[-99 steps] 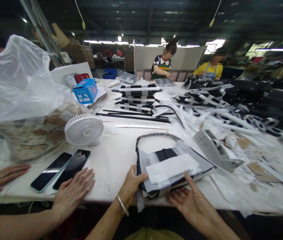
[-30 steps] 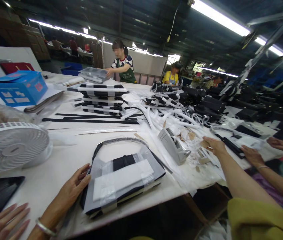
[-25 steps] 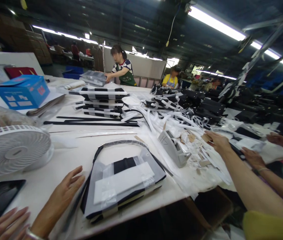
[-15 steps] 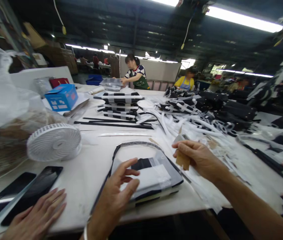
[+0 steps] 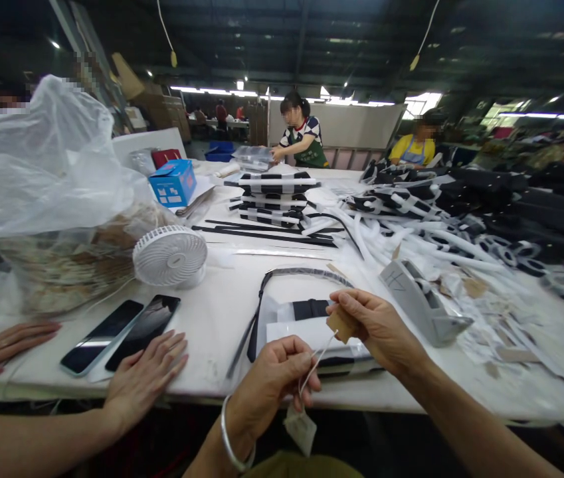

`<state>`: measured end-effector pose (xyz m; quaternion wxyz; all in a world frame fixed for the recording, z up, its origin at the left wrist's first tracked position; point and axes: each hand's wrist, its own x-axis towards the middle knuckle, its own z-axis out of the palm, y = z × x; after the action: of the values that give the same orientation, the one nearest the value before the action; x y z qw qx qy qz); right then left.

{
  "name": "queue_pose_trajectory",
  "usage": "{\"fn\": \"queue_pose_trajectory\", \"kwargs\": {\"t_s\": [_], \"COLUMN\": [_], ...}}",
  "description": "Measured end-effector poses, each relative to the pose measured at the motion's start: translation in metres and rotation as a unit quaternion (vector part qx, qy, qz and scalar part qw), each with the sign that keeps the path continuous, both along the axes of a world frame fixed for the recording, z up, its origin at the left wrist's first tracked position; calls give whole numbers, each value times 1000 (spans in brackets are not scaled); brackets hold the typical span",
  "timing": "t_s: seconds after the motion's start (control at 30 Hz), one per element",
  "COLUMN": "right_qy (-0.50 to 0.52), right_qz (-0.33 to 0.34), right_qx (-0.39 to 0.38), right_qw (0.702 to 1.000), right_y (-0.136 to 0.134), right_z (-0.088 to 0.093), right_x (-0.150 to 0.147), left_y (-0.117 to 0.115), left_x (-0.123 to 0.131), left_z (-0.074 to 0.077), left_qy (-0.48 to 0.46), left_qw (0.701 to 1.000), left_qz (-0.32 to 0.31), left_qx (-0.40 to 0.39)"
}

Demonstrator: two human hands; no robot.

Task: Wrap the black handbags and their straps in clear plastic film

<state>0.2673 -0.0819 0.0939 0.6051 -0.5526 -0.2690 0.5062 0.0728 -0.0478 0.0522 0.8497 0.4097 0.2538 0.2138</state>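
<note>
My right hand (image 5: 378, 328) pinches a brown cardboard hang tag (image 5: 342, 324) between thumb and fingers. A thin white string (image 5: 317, 364) runs from the tag down to my left hand (image 5: 282, 368), whose fingers are closed on it. Below those fingers dangles a small whitish packet (image 5: 301, 430), over the table's front edge. Behind both hands lies a black bag (image 5: 311, 309) with white wrapping (image 5: 282, 330) on it. Its strap (image 5: 306, 272), covered in clear film, arches away across the table. My hands hide part of the bag.
A grey tape dispenser (image 5: 418, 299) stands right of my right hand. Two phones (image 5: 145, 332), a white fan (image 5: 172, 257) and a plastic sack (image 5: 77, 259) lie left. Another person's hands (image 5: 149, 372) rest beside the phones. Wrapped black bundles (image 5: 276, 199) are stacked further back.
My left hand was spread over the bag and has closed on the string, moving lower. My right hand has brought the tag nearer to it. The view has turned left.
</note>
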Motion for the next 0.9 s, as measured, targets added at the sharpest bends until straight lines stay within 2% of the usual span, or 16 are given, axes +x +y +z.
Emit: {"fn": "queue_pose_trajectory", "kwargs": {"t_s": [0.23,0.3,0.37,0.43,0.53,0.6,0.67,0.77,0.83,0.9], "right_qy": [-20,-66,-168,-321,-519,-571,-572,-567,-575,-578], "right_qz": [-59,-67,-59,-42,-46,-31,37,126,129,122], "right_qx": [-16,-13,-14,-12,78,192,295,351,318,271], "right_qw": [998,995,984,946,850,798,765,735,742,760], "right_y": [-14,-18,-21,-23,-28,-34,-39,-41,-38,-34], "right_z": [-22,-27,-31,-30,-17,2,23,36,29,12], "right_x": [17,24,30,31,16,-5,-28,-50,-52,-49], "left_y": [-1,-2,-3,-4,-5,-5,-4,-4,-5,-7], "left_x": [-10,-11,-10,-9,-6,-3,-1,0,0,1], "left_z": [-10,-8,-6,-4,-4,-5,-6,-8,-8,-7], "left_qy": [-127,-145,-152,-160,-169,-174,-177,-177,-171,-155], "left_qw": [987,980,973,966,961,956,950,946,948,952], "left_qz": [19,45,71,86,84,81,95,125,139,157], "left_qx": [-102,-129,-157,-181,-203,-220,-238,-243,-229,-212]}}
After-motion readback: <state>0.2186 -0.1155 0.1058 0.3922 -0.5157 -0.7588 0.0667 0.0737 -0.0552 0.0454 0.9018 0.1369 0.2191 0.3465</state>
